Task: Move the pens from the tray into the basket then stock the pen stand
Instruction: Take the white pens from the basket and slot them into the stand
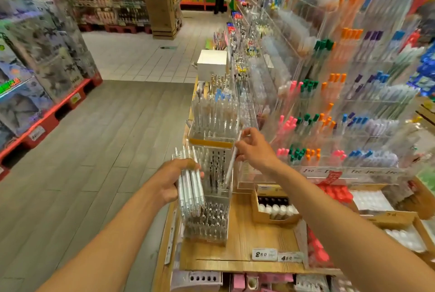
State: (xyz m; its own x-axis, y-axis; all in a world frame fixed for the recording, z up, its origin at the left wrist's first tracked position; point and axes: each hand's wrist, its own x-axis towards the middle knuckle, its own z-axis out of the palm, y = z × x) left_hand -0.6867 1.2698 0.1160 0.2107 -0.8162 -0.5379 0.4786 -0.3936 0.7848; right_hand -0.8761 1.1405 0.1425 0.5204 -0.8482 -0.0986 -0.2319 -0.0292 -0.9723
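left hand (173, 179): fingers wrapped round a fat bundle of white pens (189, 185), thumb side toward the camera. Proper full grip, not a pinch. The bundle stands nearly upright, tips poking above the fingers and the lower ends hanging below the palm.

right hand (255, 148): pinching one single white pen (231, 159) between thumb and fingertips, other fingers loosely curled. The pen is tilted, top end up by the fingers, lower end down inside the clear stand.

pen stand (213, 174): clear acrylic, stepped in tiers, sitting on the wooden shelf (254, 244) right between the two hands. The middle tier, where the single pen goes in, already has dark-tipped pens in it; the lower front tier is packed with pens too, and the tier behind holds more, though that part is blurry.

where the bundle is: just left of the stand, touching or nearly touching its side, can't tell which.

price tags (276, 255): two small ones on the shelf's front edge.

cardboard box (273, 208): right of the stand, with small bottles in it.

wall display (341, 103): rows of pens with coloured caps on the right, pretty smeared by motion blur.

basket / tray: can't make out either one here.
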